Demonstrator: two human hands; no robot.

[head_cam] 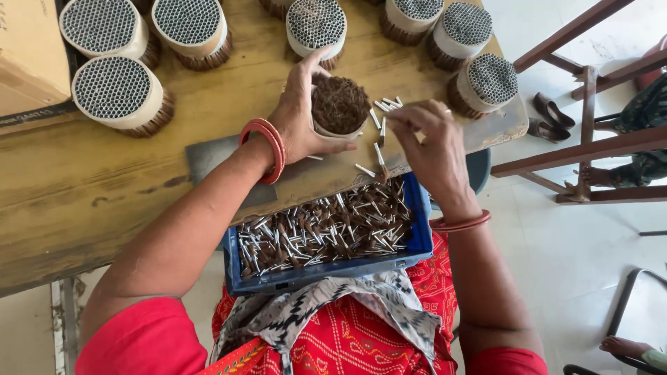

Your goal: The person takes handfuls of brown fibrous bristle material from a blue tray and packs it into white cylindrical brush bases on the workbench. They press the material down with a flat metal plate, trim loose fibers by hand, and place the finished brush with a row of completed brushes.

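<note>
The round bundle (339,105) of small brush-tipped metal tubes sits near the front edge of the wooden bench (83,187), bristle ends up, wrapped in a pale band. In the head view, the left hand (300,114) is curled around the bundle's left side and front, thumb and fingers closed on the band, steadying it upright. The right hand (431,142) is just beside the bundle on its right, fingertips pinched together; a loose tube may be between them, but the pinch hides it. Several loose tubes (383,105) lie on the bench between the two hands and toward the front edge. Below that edge, a blue tray (420,236) on the person's lap holds a dense layer of unsorted pieces (319,229). Along the bench's far edge stand seven finished bundles (114,90), metal ends up, each banded. Judged from this layout, several bundles are complete, one is in hand, and the tray holds much stock left to process. A cardboard box (28,55) occupies the bench's far left corner.
</note>
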